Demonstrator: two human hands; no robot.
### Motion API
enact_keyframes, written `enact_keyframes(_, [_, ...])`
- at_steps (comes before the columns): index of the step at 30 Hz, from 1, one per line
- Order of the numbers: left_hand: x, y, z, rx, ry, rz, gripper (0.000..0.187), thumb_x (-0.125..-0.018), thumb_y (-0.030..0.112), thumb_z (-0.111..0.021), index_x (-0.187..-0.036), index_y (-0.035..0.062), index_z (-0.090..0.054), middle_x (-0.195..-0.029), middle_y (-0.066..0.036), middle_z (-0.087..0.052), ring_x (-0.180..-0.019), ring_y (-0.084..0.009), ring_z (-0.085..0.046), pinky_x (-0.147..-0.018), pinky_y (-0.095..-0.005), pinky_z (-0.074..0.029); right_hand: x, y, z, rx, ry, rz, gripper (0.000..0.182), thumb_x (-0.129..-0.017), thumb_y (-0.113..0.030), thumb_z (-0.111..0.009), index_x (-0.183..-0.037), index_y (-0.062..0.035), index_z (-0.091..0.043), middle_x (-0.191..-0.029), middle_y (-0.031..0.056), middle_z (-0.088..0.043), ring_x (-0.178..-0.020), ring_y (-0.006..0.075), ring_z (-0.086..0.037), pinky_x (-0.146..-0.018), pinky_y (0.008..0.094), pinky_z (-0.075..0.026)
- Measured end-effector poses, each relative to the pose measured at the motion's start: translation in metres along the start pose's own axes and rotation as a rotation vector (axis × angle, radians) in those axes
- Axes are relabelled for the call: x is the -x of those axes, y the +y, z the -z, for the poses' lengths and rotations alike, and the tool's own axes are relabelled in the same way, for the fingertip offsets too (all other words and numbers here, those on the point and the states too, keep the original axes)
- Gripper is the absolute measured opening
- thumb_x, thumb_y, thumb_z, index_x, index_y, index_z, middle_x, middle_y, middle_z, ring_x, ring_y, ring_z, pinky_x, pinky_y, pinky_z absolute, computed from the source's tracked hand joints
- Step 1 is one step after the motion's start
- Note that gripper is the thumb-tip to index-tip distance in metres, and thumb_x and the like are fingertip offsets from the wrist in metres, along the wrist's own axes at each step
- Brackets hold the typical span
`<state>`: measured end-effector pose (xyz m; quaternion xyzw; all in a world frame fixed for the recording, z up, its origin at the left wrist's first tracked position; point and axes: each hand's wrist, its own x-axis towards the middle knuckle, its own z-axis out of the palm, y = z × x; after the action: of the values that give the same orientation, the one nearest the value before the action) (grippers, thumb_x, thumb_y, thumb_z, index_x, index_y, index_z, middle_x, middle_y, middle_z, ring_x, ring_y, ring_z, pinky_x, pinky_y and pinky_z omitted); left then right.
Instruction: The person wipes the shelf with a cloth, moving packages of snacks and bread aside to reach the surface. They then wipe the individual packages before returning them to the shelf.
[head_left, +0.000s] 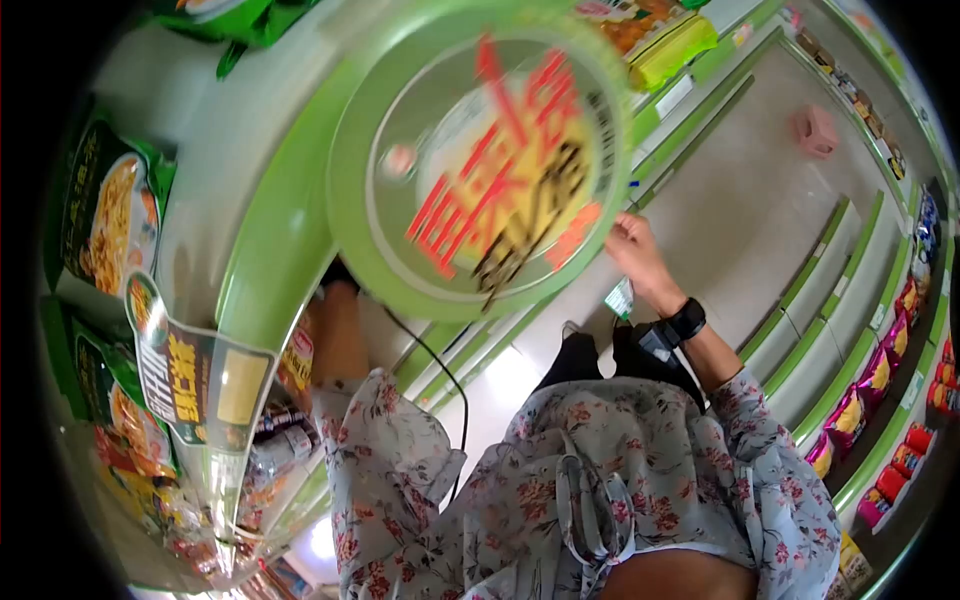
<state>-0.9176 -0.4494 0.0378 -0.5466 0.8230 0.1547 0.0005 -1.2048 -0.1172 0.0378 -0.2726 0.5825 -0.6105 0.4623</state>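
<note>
My right hand (638,255) is beside a green-edged shelf, its fingers curled together at the fingertips. A small green-and-white card (620,298) shows just below the fingers; whether the hand grips it is unclear. A black watch (688,318) is on that wrist. My left forearm (340,340) reaches up at the left, with a dark band near its top; the hand itself is hidden behind a large round green-rimmed sign (350,170) with red and black lettering. A black cable (464,410) hangs between the arms.
Green-packaged food (118,215) lies on the left shelf beside a printed label (190,385). Yellow packets (672,55) lie at the top. Purple snack bags (848,418) and red containers (890,482) line the right shelves. A pink stool (817,132) stands on the floor.
</note>
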Motion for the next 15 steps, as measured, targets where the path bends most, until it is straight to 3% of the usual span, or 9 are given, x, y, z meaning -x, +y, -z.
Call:
enact_keyframes(5, [-0.021, 0.042, -0.026, 0.004, -0.015, -0.239, 0.067, -0.086, 0.042, -0.050, -0.143, 0.0145, -0.027, -0.144, -0.025, -0.029, -0.131, -0.0477, -0.025, -0.102, -0.0640, -0.021, 0.015, -0.030, -0.033, 0.099, -0.061, 0.113, 0.021, -0.091, -0.020, -0.059, -0.092, 0.0000, -0.066, -0.085, 0.0041, -0.068, -0.074, 0.0085, -0.058, -0.067, 0.0236, -0.045])
enact_keyframes(8, [0.002, 0.053, -0.035, 0.002, 0.000, -0.368, 0.065, -0.086, 0.041, -0.049, -0.143, 0.0161, -0.029, -0.144, -0.024, -0.031, -0.131, -0.0465, -0.027, -0.102, -0.0637, -0.022, -0.003, -0.007, -0.051, 0.237, -0.198, 0.143, 0.020, -0.088, -0.021, -0.062, -0.093, -0.0020, -0.066, -0.084, 0.0065, -0.068, -0.071, 0.0108, -0.060, -0.062, 0.0263, -0.045])
enact_keyframes(11, [0.044, 0.035, -0.035, -0.029, 0.060, -0.474, 0.064, -0.087, 0.039, -0.048, -0.143, 0.0176, -0.030, -0.144, -0.023, -0.034, -0.130, -0.0454, -0.030, -0.102, -0.0635, -0.022, -0.018, 0.002, -0.072, 0.326, -0.214, 0.350, 0.018, -0.084, -0.020, -0.064, -0.093, -0.0041, -0.066, -0.082, 0.0089, -0.067, -0.070, 0.0171, -0.062, -0.061, 0.0301, -0.046])
enact_keyframes(12, [0.059, 0.030, -0.036, -0.176, 0.181, -0.468, 0.060, -0.087, 0.037, -0.047, -0.142, 0.0179, -0.032, -0.141, -0.023, -0.039, -0.129, -0.0441, -0.035, -0.102, -0.0620, -0.025, -0.020, 0.006, -0.078, 0.342, -0.184, 0.432, 0.016, -0.081, -0.016, -0.062, -0.093, -0.0050, -0.067, -0.087, 0.0100, -0.067, -0.068, 0.0260, -0.061, -0.062, 0.0350, -0.047])
enact_keyframes(14, [0.068, -0.017, -0.055, -0.589, 0.445, -0.279, 0.058, -0.088, 0.036, -0.045, -0.141, 0.0170, -0.034, -0.134, -0.022, -0.047, -0.123, -0.0423, -0.043, -0.101, -0.0569, -0.032, -0.026, 0.010, -0.081, 0.446, -0.173, 0.413, 0.016, -0.081, -0.014, -0.061, -0.092, -0.0054, -0.067, -0.092, 0.0096, -0.067, -0.071, 0.0290, -0.061, -0.064, 0.0373, -0.047])
enact_keyframes(15, [0.063, -0.047, -0.056, -0.597, 0.458, -0.208, 0.057, -0.088, 0.036, -0.045, -0.141, 0.0163, -0.035, -0.132, -0.022, -0.049, -0.121, -0.0425, -0.046, -0.100, -0.0548, -0.034, -0.027, 0.011, -0.082, 0.499, -0.164, 0.399, 0.016, -0.080, -0.013, -0.060, -0.092, -0.0056, -0.067, -0.095, 0.0094, -0.066, -0.072, 0.0305, -0.061, -0.065, 0.0384, -0.048])
